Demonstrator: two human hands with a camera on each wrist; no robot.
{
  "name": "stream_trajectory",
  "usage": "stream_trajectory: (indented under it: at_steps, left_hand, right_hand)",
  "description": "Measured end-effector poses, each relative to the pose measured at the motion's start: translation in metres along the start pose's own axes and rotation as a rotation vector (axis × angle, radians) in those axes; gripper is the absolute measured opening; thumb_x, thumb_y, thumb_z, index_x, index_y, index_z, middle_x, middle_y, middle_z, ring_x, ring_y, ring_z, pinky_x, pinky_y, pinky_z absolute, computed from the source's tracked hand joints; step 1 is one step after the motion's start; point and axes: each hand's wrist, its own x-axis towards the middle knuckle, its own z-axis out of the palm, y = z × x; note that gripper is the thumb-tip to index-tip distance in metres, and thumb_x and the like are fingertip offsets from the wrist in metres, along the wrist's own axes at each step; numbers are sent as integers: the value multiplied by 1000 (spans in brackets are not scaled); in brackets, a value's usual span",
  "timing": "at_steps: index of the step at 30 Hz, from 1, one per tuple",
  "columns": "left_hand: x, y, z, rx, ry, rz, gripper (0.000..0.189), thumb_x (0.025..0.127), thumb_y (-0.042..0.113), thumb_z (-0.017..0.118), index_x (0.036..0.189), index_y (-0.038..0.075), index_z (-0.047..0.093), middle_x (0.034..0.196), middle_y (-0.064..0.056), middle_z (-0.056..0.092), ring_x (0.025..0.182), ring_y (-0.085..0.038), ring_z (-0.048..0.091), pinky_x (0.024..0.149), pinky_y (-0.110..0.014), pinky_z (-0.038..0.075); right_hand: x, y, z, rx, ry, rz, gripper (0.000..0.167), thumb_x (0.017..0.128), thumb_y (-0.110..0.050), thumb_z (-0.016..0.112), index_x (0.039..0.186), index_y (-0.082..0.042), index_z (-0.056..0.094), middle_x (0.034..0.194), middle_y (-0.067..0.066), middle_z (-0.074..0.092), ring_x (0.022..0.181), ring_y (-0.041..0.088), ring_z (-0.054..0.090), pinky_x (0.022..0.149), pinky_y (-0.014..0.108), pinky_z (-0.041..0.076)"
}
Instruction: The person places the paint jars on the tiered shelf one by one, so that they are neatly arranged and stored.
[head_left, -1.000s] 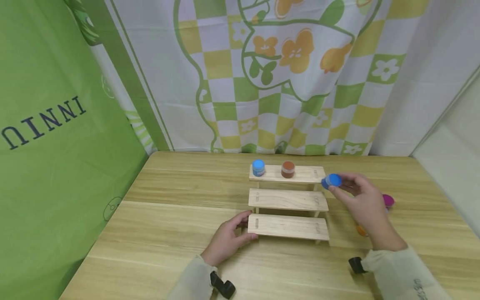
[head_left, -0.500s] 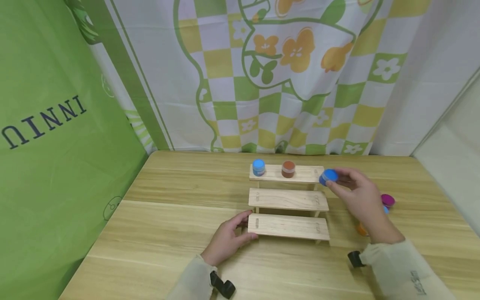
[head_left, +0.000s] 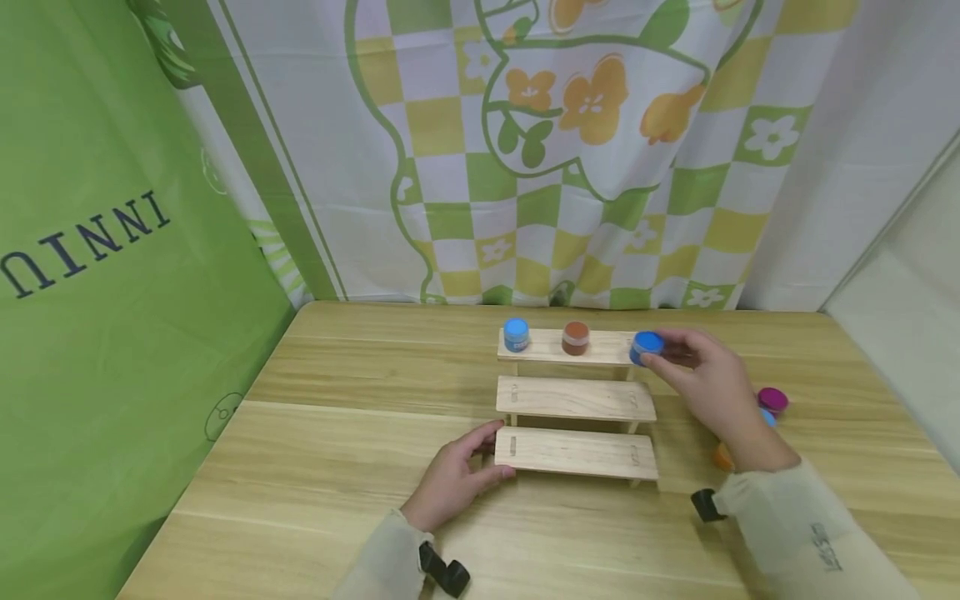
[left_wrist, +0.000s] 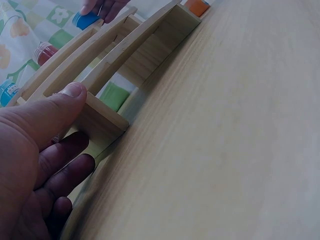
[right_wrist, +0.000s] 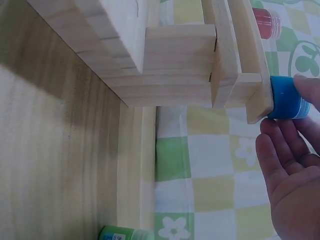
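A three-tier wooden display stand (head_left: 576, 398) stands on the table. My left hand (head_left: 456, 483) holds the left end of its lowest tier; in the left wrist view the thumb lies against the board's end, with the fingers curled beside the leg. At the right end of the top tier, my right hand (head_left: 708, 387) pinches a dark blue paint jar (head_left: 647, 347) between thumb and fingers. The right wrist view has that jar's base at the board's surface. A light blue jar (head_left: 516, 335) and a brown-red jar (head_left: 575, 338) sit upright on the same tier.
Beyond my right forearm stand a magenta jar (head_left: 772, 401), a light blue jar (head_left: 767, 418) and an orange jar (head_left: 723, 457), partly hidden. A green jar (right_wrist: 122, 233) shows in the right wrist view. A patterned curtain (head_left: 555, 242) hangs behind the table (head_left: 360, 367).
My right hand has moved left and slightly away from me, bringing the dark blue jar from beside the top tier onto its right end. My left hand stays in place.
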Motion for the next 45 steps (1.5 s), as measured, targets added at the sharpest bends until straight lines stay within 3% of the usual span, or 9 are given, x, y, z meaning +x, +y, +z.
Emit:
stream_trajectory:
  at_steps: [3,9,11,16,18,36,45]
  left_hand:
    - [0,0,0,1,1,1,74,87,43,75,149,11,48,131,-1,65,123,-18,59,108,-44,45]
    - [0,-2,0,2,5,-2,74,87,43,75,149,13,49,131,0,65,123,-18,58,108,-45,45]
    - [0,-2,1,3,6,-1,74,87,44,75,149,13,49,131,0,65,123,-17,58,108,-45,45]
    - [0,-3,1,4,5,3,74,87,44,75,149,13,49,131,0,65,123,-18,59,108,-44,45]
    - [0,-2,0,3,3,3,74,87,44,75,149,12,49,131,0,65,123,-18,59,108,-44,45]
    - [0,1,-1,0,-3,5,72,88,37,76,149,12,48,131,-1,65,124,-19,58,109,-45,44]
    - [0,0,-1,4,-11,9,72,88,39,75,150,12,47,131,0,65,124,-19,58,109,-44,44]
  right_hand:
    - [2,-1,1,0,-18,12,50,96,-34,70,132,0,60,118,19,65,105,38,66,76,4,47]
    - [5,-4,2,-17,-39,39,53,97,-37,69,134,-1,59,119,18,65,107,36,65,83,28,57]
    - [6,-5,2,-21,-41,42,53,97,-37,69,134,-1,59,118,18,65,107,36,65,81,22,56]
    - [8,-7,3,-11,-53,62,55,97,-41,66,135,-1,58,122,21,63,115,42,60,91,42,56]
    - [9,-7,3,-8,-62,75,58,98,-43,65,137,-1,57,127,22,61,120,46,57,94,58,51]
    - [15,-6,5,2,-99,130,65,97,-50,63,141,-4,53,143,26,51,130,49,48,99,60,48]
    - [15,-5,6,10,-105,115,62,97,-46,64,140,-2,52,137,27,55,126,49,51,99,62,47]
